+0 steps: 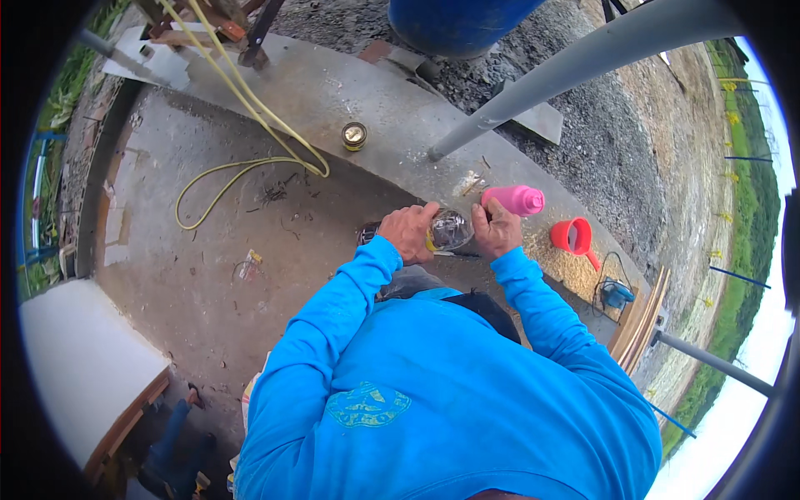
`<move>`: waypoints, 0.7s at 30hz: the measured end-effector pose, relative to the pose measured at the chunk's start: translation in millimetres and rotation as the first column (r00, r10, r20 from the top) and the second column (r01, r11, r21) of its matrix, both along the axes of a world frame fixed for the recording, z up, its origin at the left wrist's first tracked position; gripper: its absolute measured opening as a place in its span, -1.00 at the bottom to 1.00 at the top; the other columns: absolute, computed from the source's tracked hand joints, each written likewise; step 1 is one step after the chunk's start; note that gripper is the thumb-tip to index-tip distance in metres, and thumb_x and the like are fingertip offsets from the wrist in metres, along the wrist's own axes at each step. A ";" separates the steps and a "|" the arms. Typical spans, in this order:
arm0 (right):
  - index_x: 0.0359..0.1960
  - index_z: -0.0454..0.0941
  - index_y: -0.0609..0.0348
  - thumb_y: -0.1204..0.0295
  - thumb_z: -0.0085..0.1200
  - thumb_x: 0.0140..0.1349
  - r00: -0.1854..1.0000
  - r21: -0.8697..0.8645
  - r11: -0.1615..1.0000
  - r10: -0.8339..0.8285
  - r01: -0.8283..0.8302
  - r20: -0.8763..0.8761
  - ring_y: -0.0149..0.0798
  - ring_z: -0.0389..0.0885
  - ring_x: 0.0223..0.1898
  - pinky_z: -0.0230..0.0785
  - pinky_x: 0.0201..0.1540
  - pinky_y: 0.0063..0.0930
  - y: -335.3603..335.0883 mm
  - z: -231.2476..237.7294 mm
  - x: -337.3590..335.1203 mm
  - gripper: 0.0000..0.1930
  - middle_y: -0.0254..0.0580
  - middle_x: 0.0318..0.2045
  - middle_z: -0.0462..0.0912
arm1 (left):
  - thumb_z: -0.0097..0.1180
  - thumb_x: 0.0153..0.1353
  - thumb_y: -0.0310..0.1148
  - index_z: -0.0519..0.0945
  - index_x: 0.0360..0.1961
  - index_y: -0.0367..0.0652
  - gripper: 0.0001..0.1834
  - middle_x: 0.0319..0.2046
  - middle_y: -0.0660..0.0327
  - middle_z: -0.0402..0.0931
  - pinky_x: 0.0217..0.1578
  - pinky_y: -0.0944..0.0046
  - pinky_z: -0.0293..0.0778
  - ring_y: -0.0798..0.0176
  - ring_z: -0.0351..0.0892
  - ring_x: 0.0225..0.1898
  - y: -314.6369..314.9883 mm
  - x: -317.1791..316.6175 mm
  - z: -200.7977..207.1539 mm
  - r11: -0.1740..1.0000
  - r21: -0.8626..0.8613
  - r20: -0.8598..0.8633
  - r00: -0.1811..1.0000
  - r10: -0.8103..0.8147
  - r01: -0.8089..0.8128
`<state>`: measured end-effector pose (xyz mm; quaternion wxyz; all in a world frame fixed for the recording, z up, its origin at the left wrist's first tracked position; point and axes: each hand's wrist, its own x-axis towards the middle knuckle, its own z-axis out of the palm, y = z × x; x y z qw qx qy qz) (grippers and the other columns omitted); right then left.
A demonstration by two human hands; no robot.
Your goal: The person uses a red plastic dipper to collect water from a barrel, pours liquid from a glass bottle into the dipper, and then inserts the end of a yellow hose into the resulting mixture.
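My left hand is wrapped round a clear plastic bottle with a bit of yellow on it, tilted over the edge of the concrete ledge. My right hand is just right of the bottle, its fingers curled together; whatever they hold, if anything, is hidden. Beyond those fingers is a pink plastic bottle, close to them; I cannot tell whether they touch. A red plastic cup with a handle is on the ledge farther right, beside pale sawdust. A small open can sits on the ledge to the left.
A grey pole rises from the ledge, with a blue barrel behind. A yellow hose loops across the floor at left. At right are a corded blue power tool and wooden strips. A white board is at lower left.
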<state>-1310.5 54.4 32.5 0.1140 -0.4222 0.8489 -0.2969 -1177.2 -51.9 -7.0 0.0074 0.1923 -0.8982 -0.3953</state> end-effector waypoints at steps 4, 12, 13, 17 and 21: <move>-0.52 0.27 0.21 0.10 -0.08 -0.03 0.974 0.050 0.975 0.221 -0.218 -0.055 -0.02 0.40 -0.64 0.17 -0.63 -0.31 0.6 19.4 -13.3 -0.63 -0.01 -0.74 0.36 | 0.18 -0.49 -0.37 0.25 -0.30 -0.10 -0.42 -0.45 0.08 0.36 -0.38 0.11 0.31 -0.01 0.36 -0.36 -12.4 -24.8 -15.3 0.990 0.124 -0.238 0.970 -0.043 0.074; -0.44 0.24 0.19 0.16 -0.05 -0.07 0.988 0.281 0.960 0.030 0.013 -0.149 0.08 0.42 -0.54 0.25 -0.53 -0.19 -20.4 2.9 -40.5 -0.66 0.05 -0.60 0.44 | 0.18 -0.43 -0.39 0.22 -0.13 -0.20 -0.31 -0.24 0.00 0.28 -0.12 0.14 0.15 -0.03 0.22 -0.15 -47.4 -39.7 -23.4 0.992 0.103 -0.356 0.934 -0.027 0.068; -0.42 0.24 0.20 0.16 -0.06 -0.07 0.984 0.330 0.940 -0.031 0.089 -0.176 0.08 0.42 -0.53 0.25 -0.51 -0.18 -22.7 -6.5 -49.6 -0.65 0.07 -0.60 0.44 | 0.18 -0.40 -0.35 0.22 -0.11 -0.20 -0.30 -0.18 0.00 0.25 -0.07 0.16 0.12 -0.01 0.18 -0.10 -60.3 -29.1 -28.9 0.992 0.098 -0.261 0.964 -0.057 0.085; -0.39 0.23 0.21 0.15 -0.07 -0.08 0.948 0.445 0.842 -0.219 0.304 -0.232 0.11 0.41 -0.48 0.24 -0.42 -0.15 -33.7 -38.3 -83.0 -0.62 0.13 -0.57 0.44 | 0.16 -0.33 -0.31 0.28 -0.15 -0.24 -0.39 -0.17 -0.01 0.27 -0.06 0.19 0.14 -0.01 0.20 -0.09 -132.3 50.1 -57.8 0.997 0.078 -0.032 0.999 0.029 -0.026; -0.43 0.29 0.26 0.15 -0.06 -0.09 0.912 0.336 0.867 -0.267 0.369 -0.312 0.14 0.38 -0.41 0.22 -0.34 -0.13 -48.3 -64.3 -101.4 -0.62 0.17 -0.51 0.44 | 0.16 -0.31 -0.34 0.33 -0.20 -0.28 -0.46 -0.25 0.00 0.34 -0.17 0.23 0.27 0.04 0.33 -0.20 -219.4 144.7 -38.3 0.957 0.053 0.080 0.956 0.282 -0.286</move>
